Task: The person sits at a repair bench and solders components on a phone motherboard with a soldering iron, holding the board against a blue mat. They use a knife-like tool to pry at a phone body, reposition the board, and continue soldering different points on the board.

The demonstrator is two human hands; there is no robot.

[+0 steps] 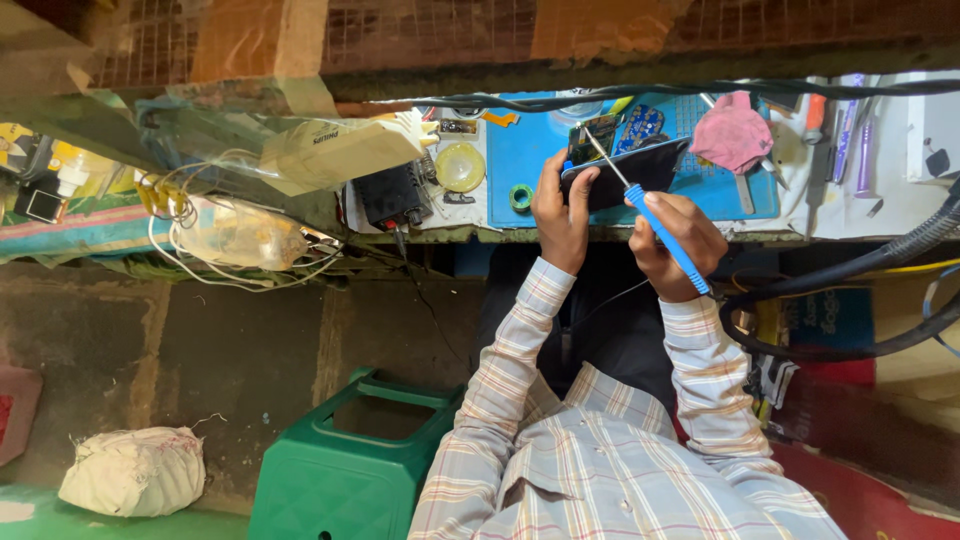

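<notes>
While the left hand clamps the opened phone, its fingers wrapped around the near edge, brace it firmly; right hand, fingers pinching the blue screwdriver, should keep the tip square beyond the fingertips.

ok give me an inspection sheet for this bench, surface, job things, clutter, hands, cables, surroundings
surface: blue mat on a pale, crowded bench.
job's things: dark phone held over the mat's near edge; blue-handled screwdriver, its tip up at the phone's top end.
clutter: pink cloth, green tape roll, round yellow lid, small black box, pens and tools at the right.
hands: left hand grips the phone's left end; right hand grips the screwdriver handle.
cables: thick black hoses at the right, a black cable across the top, white wires bundled at the left.
surroundings: green plastic stool, white sack on the floor, mesh wall behind.
</notes>
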